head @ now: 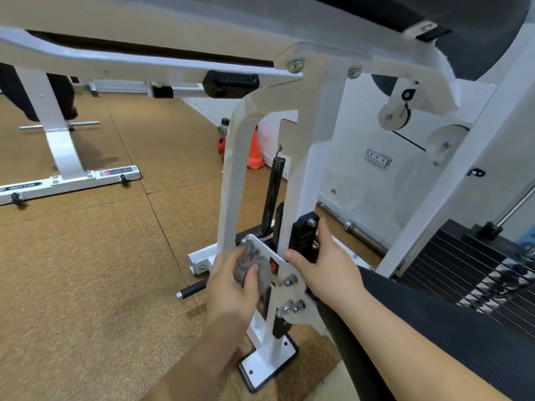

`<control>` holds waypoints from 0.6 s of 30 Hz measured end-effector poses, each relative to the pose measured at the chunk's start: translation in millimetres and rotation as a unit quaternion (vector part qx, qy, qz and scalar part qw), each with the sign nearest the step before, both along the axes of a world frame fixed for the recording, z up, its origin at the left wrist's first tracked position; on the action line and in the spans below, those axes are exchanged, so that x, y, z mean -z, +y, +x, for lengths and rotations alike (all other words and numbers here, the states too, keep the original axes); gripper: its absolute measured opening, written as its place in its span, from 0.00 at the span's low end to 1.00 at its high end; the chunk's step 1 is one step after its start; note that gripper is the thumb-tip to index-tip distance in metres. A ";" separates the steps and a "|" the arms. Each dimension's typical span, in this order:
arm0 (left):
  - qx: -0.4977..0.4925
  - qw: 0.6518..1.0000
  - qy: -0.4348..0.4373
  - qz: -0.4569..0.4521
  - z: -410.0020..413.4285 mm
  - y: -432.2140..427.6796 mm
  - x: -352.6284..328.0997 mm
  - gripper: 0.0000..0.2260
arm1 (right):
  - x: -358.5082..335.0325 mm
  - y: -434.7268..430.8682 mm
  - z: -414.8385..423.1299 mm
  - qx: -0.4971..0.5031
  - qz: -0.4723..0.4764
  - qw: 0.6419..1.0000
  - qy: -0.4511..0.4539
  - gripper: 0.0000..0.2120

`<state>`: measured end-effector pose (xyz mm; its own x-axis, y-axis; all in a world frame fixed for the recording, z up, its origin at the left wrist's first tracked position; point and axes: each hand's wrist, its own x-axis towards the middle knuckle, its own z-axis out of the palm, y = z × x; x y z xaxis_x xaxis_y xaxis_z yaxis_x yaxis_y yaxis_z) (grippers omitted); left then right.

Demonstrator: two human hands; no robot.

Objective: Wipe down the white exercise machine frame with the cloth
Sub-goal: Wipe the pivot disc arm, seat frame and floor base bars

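Cloth: a grey, crumpled cloth is pressed against the white plate low on the machine, just above the floor.
Left hands detail: the left hand holds the cloth, thumb over its near side and fingers curled round it.
Right hands detail: the right hand rests on the machine beside the plate, holding nothing, with the thumb spread wide from fairly straight fingers and a black block between them.
Frame: the white frame rises in a curved upright from the plate to a wide beam overhead; it ends below in a foot plate flat on the floor.
Plate fittings: two silver bolts sit on the plate, between the two hands.
Spring: a black coil spring stands upright behind the curved upright.
Right side: a stack of dark weights lies near the right forearm.
Floor: brown, speckled mats.
Background: a second white bench stands well apart on the left, and an orange thing leans by the wall.
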<state>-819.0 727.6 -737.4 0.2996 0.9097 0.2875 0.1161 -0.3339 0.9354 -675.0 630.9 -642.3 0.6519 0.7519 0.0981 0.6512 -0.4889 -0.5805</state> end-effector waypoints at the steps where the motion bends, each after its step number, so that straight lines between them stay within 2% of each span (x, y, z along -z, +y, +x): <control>1: 0.001 1.000 -0.002 0.006 10.3 9.1 -3.8 0.16 | -1.1 -1.8 -1.0 0.004 0.011 1.000 0.007 0.38; 4: 0.026 1.000 0.000 -0.006 43.5 7.9 4.3 0.21 | -3.7 -5.0 -5.3 0.020 0.051 0.998 0.001 0.30; 7: 0.045 0.998 0.006 -0.048 59.2 -18.0 21.4 0.25 | -4.8 -1.7 -8.4 0.025 0.047 0.998 -0.017 0.33; 8: 0.029 0.999 0.011 -0.038 59.4 -17.6 24.3 0.23 | -4.0 0.2 -7.2 0.028 0.043 0.999 -0.017 0.33; 11: -0.028 0.997 0.037 0.066 56.3 13.5 24.7 0.14 | 0.3 2.7 -4.8 0.035 0.045 0.998 -0.022 0.37; 14: -0.041 0.994 0.061 0.079 57.7 43.5 19.0 0.09 | 2.4 2.9 -3.4 0.042 0.056 0.997 -0.022 0.40; 16: -0.047 0.996 0.027 0.068 59.7 22.6 18.3 0.07 | 2.5 2.5 -3.9 0.041 0.062 0.997 -0.012 0.35; 18: -0.001 0.995 0.001 0.099 52.1 -13.0 26.5 0.06 | 2.2 0.7 -5.2 0.041 0.072 0.997 -0.003 0.27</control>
<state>-766.9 714.6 -763.9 0.2990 0.8362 0.4598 0.1191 -0.5107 0.8515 -680.2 631.7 -644.5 0.7097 0.6737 0.2060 0.6164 -0.4523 -0.6445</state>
